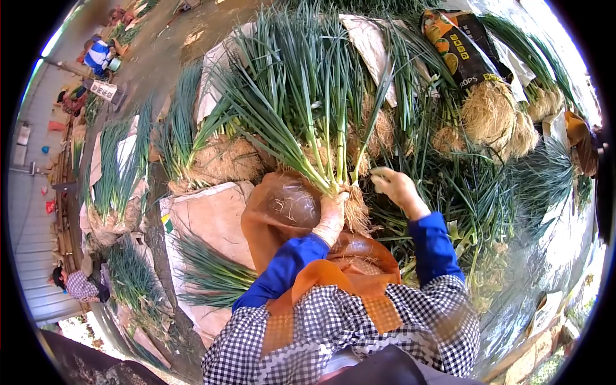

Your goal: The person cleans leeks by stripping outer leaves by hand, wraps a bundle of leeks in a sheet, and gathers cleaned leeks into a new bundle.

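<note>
My left hand (330, 217) is wrapped around the lower stalks of a bunch of green onions (335, 154) held over my lap. Their long leaves fan out away from me, and the tan roots (358, 212) hang beside my fist on the right. Just right of these stalks is my right hand (396, 188), its fingers curled together and apart from the bunch. Whatever may be between those fingertips is too small to make out. An orange-brown plastic apron (263, 221) covers my lap under the bunch.
Bundled green onions with thick roots (224, 159) lie ahead on the left. A black printed bag (459, 48) rests among more bundles at upper right. Loose leaves (475, 199) are heaped right of me, and a pale sack (205, 215) lies left. Another person (80, 283) is at far left.
</note>
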### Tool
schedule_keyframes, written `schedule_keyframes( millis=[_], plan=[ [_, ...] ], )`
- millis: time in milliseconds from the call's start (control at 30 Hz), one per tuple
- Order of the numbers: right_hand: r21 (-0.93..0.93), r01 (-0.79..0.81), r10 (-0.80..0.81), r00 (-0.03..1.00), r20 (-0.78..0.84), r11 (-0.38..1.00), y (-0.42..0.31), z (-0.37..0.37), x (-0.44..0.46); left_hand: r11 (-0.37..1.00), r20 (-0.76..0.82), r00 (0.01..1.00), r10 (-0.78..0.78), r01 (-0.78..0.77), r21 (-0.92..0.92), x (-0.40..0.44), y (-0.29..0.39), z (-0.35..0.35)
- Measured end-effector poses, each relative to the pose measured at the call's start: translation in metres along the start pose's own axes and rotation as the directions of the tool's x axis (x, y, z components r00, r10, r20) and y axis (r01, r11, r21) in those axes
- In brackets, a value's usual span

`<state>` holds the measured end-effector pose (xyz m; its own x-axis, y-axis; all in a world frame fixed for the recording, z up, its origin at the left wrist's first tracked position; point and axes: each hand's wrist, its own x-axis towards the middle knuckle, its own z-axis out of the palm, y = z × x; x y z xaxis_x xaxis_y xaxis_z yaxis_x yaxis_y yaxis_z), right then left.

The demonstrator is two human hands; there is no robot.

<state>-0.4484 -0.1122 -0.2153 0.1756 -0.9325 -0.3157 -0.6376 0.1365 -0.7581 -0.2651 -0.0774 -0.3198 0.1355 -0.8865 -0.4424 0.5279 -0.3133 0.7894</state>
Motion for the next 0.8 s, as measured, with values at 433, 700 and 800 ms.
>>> schedule_keyframes(
  millis=[433,700,800],
  plan=[
    [0.726,-0.307,-0.287,0.771,0.569,0.615,0.013,0.004,-0.038,0.997,0.018,0.999,-0.041,0.042,-0.057,0.005,-0.006,-0.011],
    [0.667,-0.181,0.051,0.976,0.21,0.723,0.049,0.054,0.05,0.854,0.208,0.933,-0.294,0.355,-0.38,-0.012,0.031,-0.004],
    [0.829,-0.074,-0.079,0.987,0.141,0.554,0.041,0.101,0.09,0.752,0.259,0.894,-0.367,0.448,-0.484,0.004,0.012,-0.022]
  ],
)
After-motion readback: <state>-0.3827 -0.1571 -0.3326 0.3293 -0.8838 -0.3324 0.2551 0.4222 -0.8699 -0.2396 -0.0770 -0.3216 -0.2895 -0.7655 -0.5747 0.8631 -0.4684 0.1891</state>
